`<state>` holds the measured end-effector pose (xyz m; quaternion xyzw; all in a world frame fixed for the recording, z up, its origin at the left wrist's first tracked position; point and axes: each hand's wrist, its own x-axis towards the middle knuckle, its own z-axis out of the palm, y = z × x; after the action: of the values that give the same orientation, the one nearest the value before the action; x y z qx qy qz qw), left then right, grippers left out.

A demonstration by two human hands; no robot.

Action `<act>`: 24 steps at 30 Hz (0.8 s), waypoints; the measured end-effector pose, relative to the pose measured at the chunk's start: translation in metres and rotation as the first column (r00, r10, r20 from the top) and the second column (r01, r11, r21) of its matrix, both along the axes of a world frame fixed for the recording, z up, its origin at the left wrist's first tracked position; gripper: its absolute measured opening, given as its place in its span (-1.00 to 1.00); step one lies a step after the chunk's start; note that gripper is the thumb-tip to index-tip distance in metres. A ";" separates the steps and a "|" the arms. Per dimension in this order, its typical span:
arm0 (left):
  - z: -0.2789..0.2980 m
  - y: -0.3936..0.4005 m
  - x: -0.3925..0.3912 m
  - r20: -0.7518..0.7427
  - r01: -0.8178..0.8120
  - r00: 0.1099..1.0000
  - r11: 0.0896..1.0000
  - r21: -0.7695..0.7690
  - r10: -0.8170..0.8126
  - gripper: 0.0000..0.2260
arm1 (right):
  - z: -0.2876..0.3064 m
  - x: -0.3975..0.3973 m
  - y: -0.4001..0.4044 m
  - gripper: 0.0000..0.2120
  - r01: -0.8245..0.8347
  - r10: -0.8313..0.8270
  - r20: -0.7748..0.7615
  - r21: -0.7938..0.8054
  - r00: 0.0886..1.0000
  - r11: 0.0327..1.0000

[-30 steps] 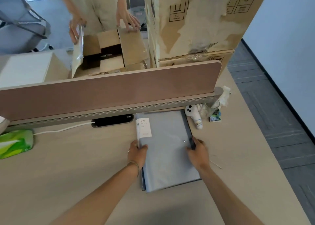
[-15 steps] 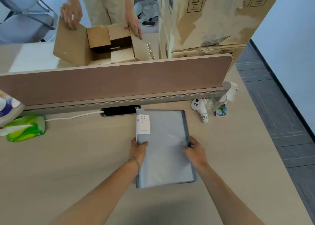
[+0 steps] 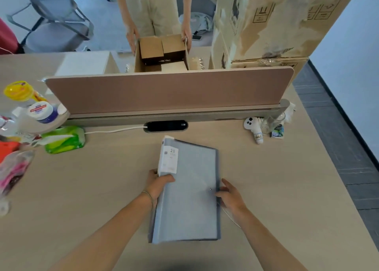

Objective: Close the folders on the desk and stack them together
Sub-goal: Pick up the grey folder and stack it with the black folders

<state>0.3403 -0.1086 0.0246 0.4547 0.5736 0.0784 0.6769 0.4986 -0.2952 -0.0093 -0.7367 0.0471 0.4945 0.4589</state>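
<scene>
A stack of closed grey-blue folders (image 3: 190, 205) lies on the beige desk (image 3: 287, 188), lengthwise away from me, with a white label marked "20" on the top one's spine corner. My left hand (image 3: 159, 185) grips the stack's left spine edge, which is lifted slightly off the desk. My right hand (image 3: 230, 195) rests at the stack's right edge with fingers spread, touching it.
A pink divider panel (image 3: 164, 92) and a black cable port (image 3: 166, 126) lie beyond the folders. A green wipes pack (image 3: 64, 139), jars and bags crowd the left. A white controller (image 3: 254, 130) and a glass (image 3: 272, 123) sit at the right. Across the divider, a person handles a cardboard box (image 3: 162, 52).
The folder stack has slid toward me and its left edge has lifted. My right hand has opened at the right edge. The view has widened to the left.
</scene>
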 end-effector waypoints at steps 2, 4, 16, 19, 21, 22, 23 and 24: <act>0.011 0.002 -0.004 0.018 0.019 1.000 0.992 0.123 -0.021 -0.60 | 0.011 -0.008 0.003 -0.61 0.018 -0.018 -0.033 0.020 0.999 1.000; 0.018 0.005 -0.014 0.043 0.075 0.995 0.976 0.203 -0.085 -0.54 | 0.015 -0.010 0.005 -0.63 0.031 -0.030 -0.037 0.035 0.999 0.999; 0.045 0.038 -0.079 0.055 0.139 0.980 0.862 0.488 -0.189 -0.82 | 0.058 -0.034 0.047 -0.72 -0.219 0.048 0.578 0.231 0.815 0.948; 0.030 0.037 -0.087 0.005 0.123 0.990 0.877 0.464 -0.142 -0.78 | 0.045 -0.042 0.049 -0.77 -0.264 0.107 0.654 0.146 0.749 0.953; 0.012 0.037 -0.096 -0.022 0.174 0.983 0.883 0.436 -0.183 -0.84 | 0.038 -0.046 0.048 -0.83 -0.308 0.185 0.680 0.063 0.709 0.949; 0.006 0.036 -0.098 -0.031 0.196 0.979 0.881 0.431 -0.202 -0.82 | 0.036 -0.047 0.049 -0.84 -0.323 0.206 0.695 0.040 0.689 0.945; 0.002 0.037 -0.097 -0.044 0.196 0.979 0.878 0.436 -0.197 -0.78 | 0.040 -0.048 0.050 -0.86 -0.346 0.224 0.711 0.028 0.666 0.938; 0.005 0.038 -0.095 -0.029 0.172 0.984 0.882 0.439 -0.178 -0.74 | 0.046 -0.047 0.051 -0.90 -0.364 0.231 0.732 0.025 0.641 0.931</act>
<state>0.2451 -0.0703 0.0295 0.6451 0.4934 0.1473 0.5646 0.4512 -0.2437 0.0367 -0.8261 -0.3000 0.2381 0.4134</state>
